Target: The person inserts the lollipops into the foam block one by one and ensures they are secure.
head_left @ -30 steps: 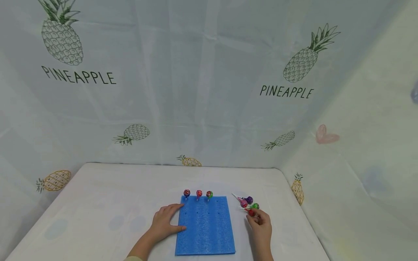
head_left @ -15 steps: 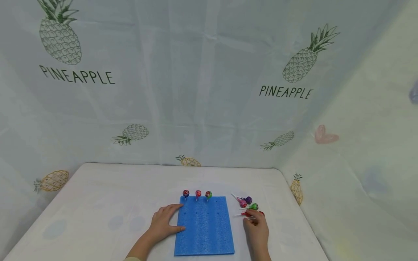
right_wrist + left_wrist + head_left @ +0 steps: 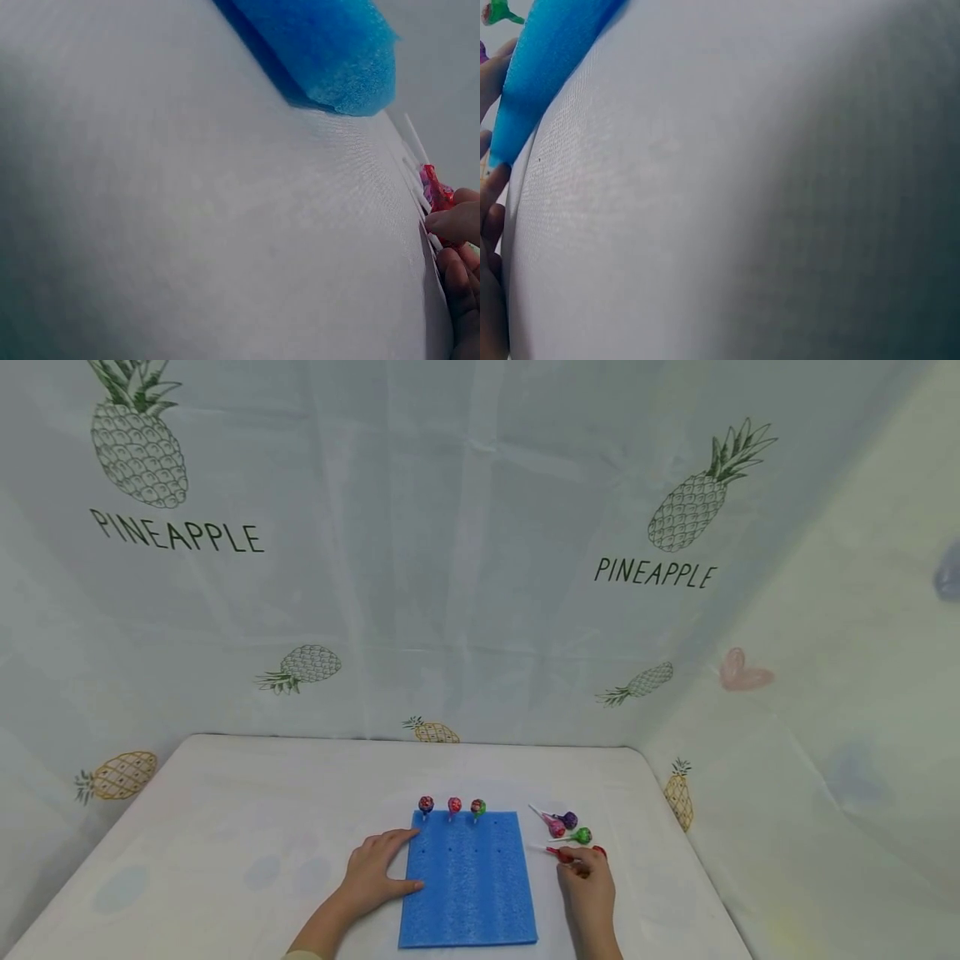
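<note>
My right hand (image 3: 588, 885) pinches a red-wrapped lollipop (image 3: 555, 852) between thumb and fingers, its white stick pointing left; the fingers partly hide it. In the right wrist view, red wrapper (image 3: 435, 184) shows beside the thumb. Another bit of red (image 3: 600, 851) peeks out behind the hand. My left hand (image 3: 372, 868) rests with spread fingers on the left edge of a blue foam board (image 3: 468, 893). Along the board's far edge stand a dark lollipop (image 3: 426, 803), a red-pink lollipop (image 3: 454, 805) and a red-green lollipop (image 3: 478, 807).
Right of the board lie a purple lollipop (image 3: 570, 819), a pink lollipop (image 3: 555, 828) and a green lollipop (image 3: 582, 836), close to my right hand. Small holes dot the board. A white cloth covers the table (image 3: 300, 777), backed by a pineapple-print curtain (image 3: 465, 568).
My right hand has shifted slightly left and now pinches the red lollipop, whose stick has come clear of the green one. My left hand stays at the board's edge.
</note>
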Available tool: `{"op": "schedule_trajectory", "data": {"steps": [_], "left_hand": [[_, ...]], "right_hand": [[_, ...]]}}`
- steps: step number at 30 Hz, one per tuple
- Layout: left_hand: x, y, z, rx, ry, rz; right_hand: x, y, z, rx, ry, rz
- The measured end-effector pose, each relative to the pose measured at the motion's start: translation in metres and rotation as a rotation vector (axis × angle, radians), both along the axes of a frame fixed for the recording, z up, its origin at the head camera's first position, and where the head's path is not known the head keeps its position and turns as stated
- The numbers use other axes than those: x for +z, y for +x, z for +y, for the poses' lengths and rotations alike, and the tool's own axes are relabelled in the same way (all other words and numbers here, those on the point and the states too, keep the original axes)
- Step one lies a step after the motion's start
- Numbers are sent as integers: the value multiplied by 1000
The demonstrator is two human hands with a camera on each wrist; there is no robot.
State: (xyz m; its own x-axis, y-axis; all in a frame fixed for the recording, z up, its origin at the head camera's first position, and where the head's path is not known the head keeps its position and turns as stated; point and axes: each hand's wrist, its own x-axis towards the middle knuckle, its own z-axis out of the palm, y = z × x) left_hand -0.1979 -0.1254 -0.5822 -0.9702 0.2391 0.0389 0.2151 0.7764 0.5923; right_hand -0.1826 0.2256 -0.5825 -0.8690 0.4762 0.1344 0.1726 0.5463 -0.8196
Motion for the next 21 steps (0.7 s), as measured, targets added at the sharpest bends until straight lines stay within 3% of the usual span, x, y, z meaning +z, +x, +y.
{"op": "schedule_trajectory", "data": {"steps": [10, 21], "left_hand": [[3, 1, 1, -6, 8, 0], [1, 0, 1, -3, 3, 0]], "right_hand": [[-2, 1, 2, 14, 14, 6], [2, 3, 5, 6, -43, -4]]}}
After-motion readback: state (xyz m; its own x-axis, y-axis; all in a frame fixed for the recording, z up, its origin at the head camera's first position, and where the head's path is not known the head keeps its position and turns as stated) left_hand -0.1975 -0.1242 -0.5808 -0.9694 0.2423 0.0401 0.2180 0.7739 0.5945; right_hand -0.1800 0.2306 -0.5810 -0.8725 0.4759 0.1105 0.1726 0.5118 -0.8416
